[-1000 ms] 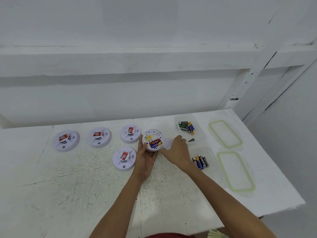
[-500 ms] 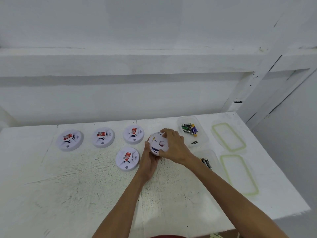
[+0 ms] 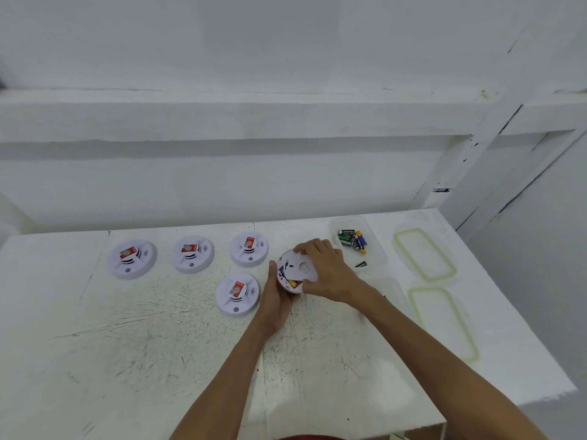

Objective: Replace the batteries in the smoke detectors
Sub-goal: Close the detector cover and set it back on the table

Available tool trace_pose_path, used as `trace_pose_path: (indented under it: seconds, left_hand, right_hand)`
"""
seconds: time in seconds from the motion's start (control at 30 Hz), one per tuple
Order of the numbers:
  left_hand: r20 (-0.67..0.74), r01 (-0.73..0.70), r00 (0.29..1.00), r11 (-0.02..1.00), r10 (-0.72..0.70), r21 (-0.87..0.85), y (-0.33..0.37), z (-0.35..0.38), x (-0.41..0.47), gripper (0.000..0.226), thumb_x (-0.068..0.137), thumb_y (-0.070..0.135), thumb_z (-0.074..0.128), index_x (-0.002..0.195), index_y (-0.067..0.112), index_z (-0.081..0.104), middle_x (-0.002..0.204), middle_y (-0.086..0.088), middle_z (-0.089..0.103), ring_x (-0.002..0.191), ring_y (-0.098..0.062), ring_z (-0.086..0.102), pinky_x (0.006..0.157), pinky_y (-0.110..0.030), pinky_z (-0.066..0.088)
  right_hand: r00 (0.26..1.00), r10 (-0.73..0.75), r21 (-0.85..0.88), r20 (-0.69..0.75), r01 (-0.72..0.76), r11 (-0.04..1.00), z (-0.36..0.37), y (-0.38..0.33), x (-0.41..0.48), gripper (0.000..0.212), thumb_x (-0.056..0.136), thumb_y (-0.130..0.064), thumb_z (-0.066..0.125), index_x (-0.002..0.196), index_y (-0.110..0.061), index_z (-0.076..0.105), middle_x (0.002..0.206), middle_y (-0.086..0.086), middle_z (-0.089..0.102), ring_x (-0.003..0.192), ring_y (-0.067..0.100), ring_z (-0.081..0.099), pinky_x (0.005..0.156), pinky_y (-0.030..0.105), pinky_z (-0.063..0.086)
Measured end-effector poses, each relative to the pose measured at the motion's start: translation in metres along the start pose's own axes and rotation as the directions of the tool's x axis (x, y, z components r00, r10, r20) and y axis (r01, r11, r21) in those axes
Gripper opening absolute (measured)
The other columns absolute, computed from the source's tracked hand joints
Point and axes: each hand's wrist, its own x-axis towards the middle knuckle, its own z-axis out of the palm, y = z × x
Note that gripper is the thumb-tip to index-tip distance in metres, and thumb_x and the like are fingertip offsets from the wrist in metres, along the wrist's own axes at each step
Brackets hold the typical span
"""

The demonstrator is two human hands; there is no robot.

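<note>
Left hand (image 3: 275, 300) grips the smoke detector (image 3: 293, 274), right hand (image 3: 324, 271) presses its cover (image 3: 300, 265) on; next probably twist it shut, batteries (image 3: 293, 283) showing.

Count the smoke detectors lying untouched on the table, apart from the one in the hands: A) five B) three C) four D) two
C: three smoke detectors sit in a back row, and a fourth lies nearer, beside the left hand.
</note>
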Motion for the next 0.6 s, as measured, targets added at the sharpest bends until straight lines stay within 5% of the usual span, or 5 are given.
trace_pose_path:
  seconds: [0.27,0.47,0.6]
  left_hand:
    - [0.013,0.068,0.998,0.996,-0.067,-0.058,-0.002,-0.008,0.002,0.053,0.110,0.041,0.026,0.135,0.010,0.061,0.136,-0.018,0.067,0.120,-0.030,0.064,0.098,-0.043,0.051]
    - [-0.002,-0.016,1.000,1.000,0.016,-0.021,-0.008,-0.008,0.006,0.057,0.092,0.036,0.060,0.140,0.006,0.049,0.122,-0.020,0.065,0.091,-0.025,0.064,0.066,-0.034,0.051]
    - [0.043,-0.086,0.996,0.992,0.082,0.095,-0.013,-0.007,0.006,0.036,0.104,0.037,0.053,0.129,0.011,0.051,0.118,-0.014,0.069,0.095,-0.022,0.064,0.073,-0.031,0.053]
  right_hand:
    - [0.999,-0.027,0.075,0.026,0.025,0.997,-0.003,0.004,-0.005,0.069,0.071,-0.032,0.073,0.132,-0.020,0.044,0.126,-0.005,0.044,0.117,0.015,0.044,0.094,0.033,0.040]
    - [0.978,0.196,0.177,-0.074,-0.181,0.967,0.002,0.001,-0.005,0.076,0.072,-0.032,0.078,0.136,-0.014,0.042,0.124,0.002,0.044,0.109,0.018,0.051,0.078,0.022,0.043]
    - [0.936,0.323,0.220,-0.143,-0.288,0.932,0.011,-0.006,-0.005,0.075,0.076,-0.033,0.076,0.137,-0.010,0.039,0.126,0.008,0.041,0.108,0.024,0.050,0.081,0.031,0.048]
